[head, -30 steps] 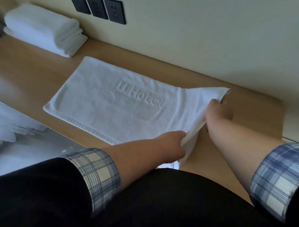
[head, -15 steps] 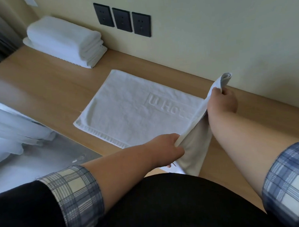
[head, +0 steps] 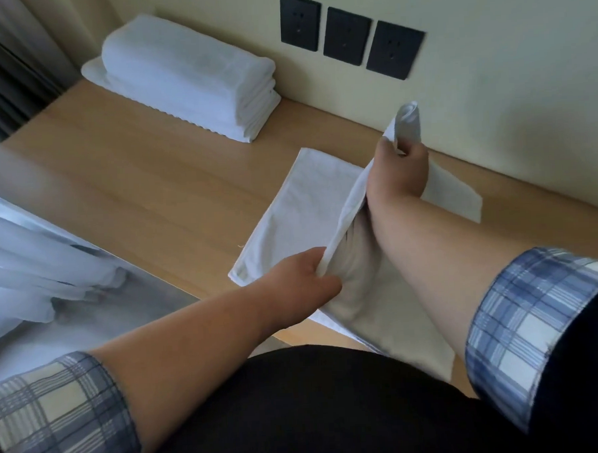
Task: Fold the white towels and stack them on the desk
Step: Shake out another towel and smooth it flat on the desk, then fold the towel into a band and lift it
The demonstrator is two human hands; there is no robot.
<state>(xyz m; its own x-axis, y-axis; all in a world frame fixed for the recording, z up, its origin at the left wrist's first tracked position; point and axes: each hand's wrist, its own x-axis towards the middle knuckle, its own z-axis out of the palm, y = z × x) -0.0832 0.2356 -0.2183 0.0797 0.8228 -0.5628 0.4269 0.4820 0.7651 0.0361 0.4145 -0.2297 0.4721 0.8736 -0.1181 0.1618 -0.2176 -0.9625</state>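
Observation:
A white towel lies on the wooden desk, its right edge lifted off the surface. My left hand pinches the near corner of that raised edge. My right hand grips the far corner, holding it up near the wall, and the edge runs taut between both hands. The towel's left half stays flat on the desk, and part of it hangs over the front edge below my arms. A stack of folded white towels sits at the back left against the wall.
Three dark wall sockets are set in the cream wall above the desk. A curtain hangs at far left. White bedding lies below the desk's front edge at left. Bare desk wood stretches between stack and towel.
Both hands have lifted the towel's right edge higher and carried it leftward, covering the embossed hotel lettering. The view has shifted, so the stack and sockets appear further right.

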